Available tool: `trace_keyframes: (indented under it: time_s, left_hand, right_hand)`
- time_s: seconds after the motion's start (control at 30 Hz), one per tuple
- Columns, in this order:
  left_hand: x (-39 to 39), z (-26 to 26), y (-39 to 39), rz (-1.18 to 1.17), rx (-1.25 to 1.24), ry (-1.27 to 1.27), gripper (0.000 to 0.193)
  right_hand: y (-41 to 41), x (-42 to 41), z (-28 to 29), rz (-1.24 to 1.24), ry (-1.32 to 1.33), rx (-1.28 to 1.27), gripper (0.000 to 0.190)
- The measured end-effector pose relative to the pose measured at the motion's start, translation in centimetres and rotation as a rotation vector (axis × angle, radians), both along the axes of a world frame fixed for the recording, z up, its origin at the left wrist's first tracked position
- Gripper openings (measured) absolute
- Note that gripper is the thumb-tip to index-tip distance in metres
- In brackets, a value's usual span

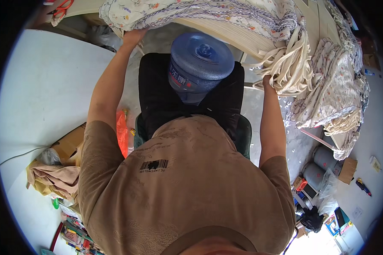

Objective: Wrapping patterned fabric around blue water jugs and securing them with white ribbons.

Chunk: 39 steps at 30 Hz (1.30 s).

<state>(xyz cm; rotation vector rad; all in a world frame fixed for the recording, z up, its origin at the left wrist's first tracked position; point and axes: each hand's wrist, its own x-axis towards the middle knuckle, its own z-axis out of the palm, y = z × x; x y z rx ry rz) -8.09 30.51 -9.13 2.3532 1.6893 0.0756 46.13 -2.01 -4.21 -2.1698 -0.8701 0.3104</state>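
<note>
A layered stack of white floral fabric (210,12) with purple wavy edging lies along the near edge of a pale wooden table (233,32). At the stack's left end my left hand (135,36) grips the fabric edge, its fingertips tucked out of sight beneath it. Cream fabric ties (290,67) hang in a thick bunch from the right end. My right hand (267,81) reaches up into these ties, which cover its fingers, so its grip cannot be made out. Between my thighs stands a large blue water jug (201,57), its base upward.
More floral fabric (328,86) drapes over the table's right side. Orange-handled scissors (61,9) lie at the far left. A white surface (57,70) borders my left arm. Grey gas cylinders (317,169), an open cardboard box (71,140) and a red plastic bag (122,134) are around me.
</note>
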Motion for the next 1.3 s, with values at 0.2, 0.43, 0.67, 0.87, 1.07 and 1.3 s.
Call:
trace_keyframes:
  time_s: [0.2,0.43,0.67,0.87,1.07,1.3]
  left_hand:
    - [0.5,1.4,-1.9,0.119,-0.205,-0.330,0.045]
    - [-0.5,1.4,-1.2,0.203,-0.149,-0.192,0.055]
    - [0.4,0.5,-3.1,0.029,0.182,-0.175,0.038]
    - [1.2,4.8,-13.2,0.197,-0.068,-0.412,0.039]
    - [1.8,7.5,-22.7,0.268,-0.256,-0.616,0.032]
    - [4.4,8.4,-21.8,0.335,-0.237,-0.678,0.031]
  right_hand:
    - [-0.5,-0.4,-0.8,0.029,0.023,-0.046,0.030]
    - [-1.8,0.5,-0.5,0.051,0.034,-0.079,0.036]
    - [-1.7,-1.1,-1.4,0.152,-0.001,-0.173,0.042]
    - [-7.1,-7.8,1.8,0.282,0.008,-0.332,0.044]
    - [-10.6,-15.0,4.2,0.425,0.149,-0.238,0.044]
    - [-7.3,-14.0,2.9,0.302,0.241,-0.263,0.044]
